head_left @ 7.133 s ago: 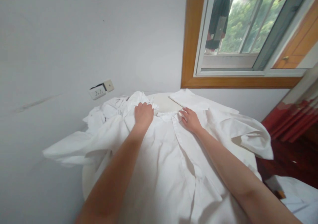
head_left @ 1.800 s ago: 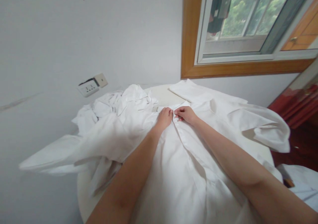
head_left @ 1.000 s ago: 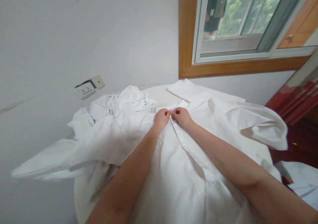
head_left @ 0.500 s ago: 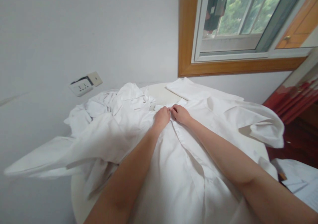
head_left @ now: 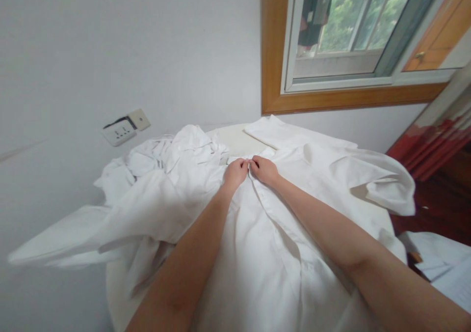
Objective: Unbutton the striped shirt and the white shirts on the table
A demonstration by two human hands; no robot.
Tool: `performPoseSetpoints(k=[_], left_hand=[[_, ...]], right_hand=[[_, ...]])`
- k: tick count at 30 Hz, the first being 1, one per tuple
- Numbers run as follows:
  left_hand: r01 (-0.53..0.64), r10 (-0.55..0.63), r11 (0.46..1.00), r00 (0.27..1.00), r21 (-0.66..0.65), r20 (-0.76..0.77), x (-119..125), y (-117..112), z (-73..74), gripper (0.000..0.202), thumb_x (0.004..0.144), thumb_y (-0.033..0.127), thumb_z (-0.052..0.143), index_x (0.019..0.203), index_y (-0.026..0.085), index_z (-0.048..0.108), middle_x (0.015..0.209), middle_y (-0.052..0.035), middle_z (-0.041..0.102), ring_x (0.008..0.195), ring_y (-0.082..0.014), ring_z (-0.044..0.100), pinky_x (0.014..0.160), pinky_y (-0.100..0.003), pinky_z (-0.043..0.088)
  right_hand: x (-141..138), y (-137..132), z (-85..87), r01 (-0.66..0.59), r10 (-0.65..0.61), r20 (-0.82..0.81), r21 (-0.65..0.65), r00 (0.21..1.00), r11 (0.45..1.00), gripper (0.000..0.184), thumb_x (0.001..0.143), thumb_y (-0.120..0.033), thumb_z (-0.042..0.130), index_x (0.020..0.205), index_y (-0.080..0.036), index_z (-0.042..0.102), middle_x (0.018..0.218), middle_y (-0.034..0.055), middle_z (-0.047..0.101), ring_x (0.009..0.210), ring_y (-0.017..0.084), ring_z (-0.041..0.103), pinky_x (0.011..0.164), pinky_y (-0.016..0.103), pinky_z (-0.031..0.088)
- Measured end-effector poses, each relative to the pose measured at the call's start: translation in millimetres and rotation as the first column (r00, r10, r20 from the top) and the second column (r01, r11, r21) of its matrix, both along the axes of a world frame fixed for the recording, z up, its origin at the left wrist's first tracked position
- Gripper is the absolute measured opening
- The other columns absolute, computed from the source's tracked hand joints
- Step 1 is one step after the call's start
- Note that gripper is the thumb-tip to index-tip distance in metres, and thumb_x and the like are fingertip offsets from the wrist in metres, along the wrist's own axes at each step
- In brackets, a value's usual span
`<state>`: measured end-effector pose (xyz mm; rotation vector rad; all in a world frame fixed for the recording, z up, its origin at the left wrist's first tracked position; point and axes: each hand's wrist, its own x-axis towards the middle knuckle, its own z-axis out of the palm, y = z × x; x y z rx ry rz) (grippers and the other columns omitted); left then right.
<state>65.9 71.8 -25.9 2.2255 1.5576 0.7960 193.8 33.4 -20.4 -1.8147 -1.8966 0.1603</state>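
Observation:
A white shirt (head_left: 253, 253) lies spread over a pale table (head_left: 235, 139), its front placket running down the middle toward me. Near the far end of that placket, my left hand (head_left: 236, 171) pinches the cloth. Right beside it, almost touching, my right hand (head_left: 264, 169) is closed on the shirt's other front edge. The small spot between my fingertips is too tiny to make out. One sleeve (head_left: 59, 234) sticks out past the table's left side. The other sleeve (head_left: 386, 179) lies bunched at the right.
Crumpled white cloth (head_left: 191, 148) is heaped at the back left, near a wall socket (head_left: 119, 131). A wood-framed window (head_left: 272, 96) is above the table's far side. At the right are a red and white curtain (head_left: 430, 140) and more white material (head_left: 441, 258).
Both hands stay pinched on the shirt at the same place, with only small finger and wrist movement. The whole view has shifted slightly.

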Motion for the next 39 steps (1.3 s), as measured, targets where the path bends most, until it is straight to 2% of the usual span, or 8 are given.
performPoseSetpoints(k=[8,17,21,24,27,31,35,39], left_hand=[[0.109,-0.109,0.994,0.991,-0.005,0.082,-1.0,-0.7,-3.4,0.022,0.092,0.028,0.044,0.082,0.018,0.06,0.078,-0.0029,0.067,0.073,-0.0155,0.06,0.068,-0.025,0.044],[0.155,-0.107,0.959,0.973,0.236,-0.204,-8.0,-8.0,-3.9,0.018,0.092,0.024,0.042,0.091,0.019,0.059,0.094,-0.0084,0.064,0.093,-0.0209,0.058,0.084,-0.031,0.044],[0.135,-0.076,0.943,0.978,0.305,-0.195,-12.1,-9.1,1.2,0.018,0.09,0.022,0.045,0.1,0.018,0.06,0.096,-0.0086,0.063,0.095,-0.022,0.056,0.089,-0.034,0.043],[0.079,-0.026,0.922,0.989,0.379,-0.144,-15.1,-10.2,4.7,0.028,0.086,0.015,0.046,0.111,0.018,0.058,0.107,-0.0091,0.062,0.106,-0.0232,0.053,0.097,-0.036,0.039],[0.122,-0.066,0.922,0.984,0.368,-0.163,-16.4,-11.1,1.5,0.033,0.086,0.016,0.047,0.117,0.021,0.057,0.117,-0.0082,0.061,0.115,-0.0237,0.05,0.103,-0.038,0.035],[0.2,-0.128,0.946,0.953,0.254,-0.275,-16.2,-10.2,-12.2,0.036,0.091,0.022,0.041,0.125,0.021,0.056,0.132,-0.0093,0.057,0.126,-0.0238,0.046,0.11,-0.041,0.028],[0.14,-0.073,0.969,0.95,0.205,-0.302,-16.0,-7.2,-22.1,0.041,0.094,0.029,0.036,0.132,0.023,0.051,0.144,-0.0087,0.046,0.136,-0.0272,0.036,0.114,-0.049,0.019],[0.116,-0.064,0.981,0.949,0.154,-0.308,-14.5,-5.7,-23.9,0.044,0.095,0.032,0.034,0.136,0.023,0.048,0.147,-0.0098,0.042,0.138,-0.0296,0.034,0.112,-0.055,0.018]], right_hand=[[11.7,18.4,-4.9,-0.071,0.065,-0.226,-0.017,0.972,0.997,0.032,0.09,-0.027,0.041,0.065,-0.016,0.059,0.065,0.0003,0.059,0.063,0.012,0.047,0.056,0.023,0.028],[9.3,15.0,-3.4,-0.062,0.053,-0.237,-0.033,0.97,0.998,0.034,0.089,-0.027,0.042,0.064,-0.016,0.061,0.061,0.0008,0.058,0.058,0.012,0.046,0.054,0.023,0.026],[10.1,5.0,-0.6,-0.023,0.024,-0.183,0.012,0.983,1.0,0.036,0.095,-0.037,0.039,0.077,-0.019,0.065,0.073,0.0037,0.066,0.069,0.015,0.055,0.06,0.024,0.031],[18.9,-3.4,6.8,0.076,-0.054,-0.142,0.154,0.988,0.985,0.04,0.098,-0.037,0.03,0.092,-0.02,0.066,0.085,0.0063,0.068,0.081,0.018,0.058,0.07,0.025,0.036],[30.4,-7.3,11.1,0.119,-0.121,-0.012,0.297,0.993,0.947,0.038,0.097,-0.034,0.031,0.104,-0.018,0.065,0.104,0.0119,0.066,0.101,0.023,0.054,0.088,0.032,0.036],[37.5,-4.2,-3.4,0.098,-0.128,0.163,0.183,0.978,0.978,0.042,0.094,-0.043,0.039,0.126,-0.024,0.058,0.136,0.0113,0.052,0.129,0.031,0.038,0.104,0.048,0.026],[36.0,0.9,-25.3,0.146,-0.148,0.219,0.026,0.964,0.989,0.054,0.095,-0.052,0.031,0.14,-0.026,0.045,0.152,0.0104,0.033,0.14,0.035,0.024,0.108,0.06,0.015],[34.1,-3.1,-24.7,0.166,-0.188,0.245,0.107,0.951,0.98,0.053,0.095,-0.048,0.034,0.14,-0.022,0.045,0.152,0.0145,0.032,0.142,0.036,0.019,0.109,0.062,0.01]])
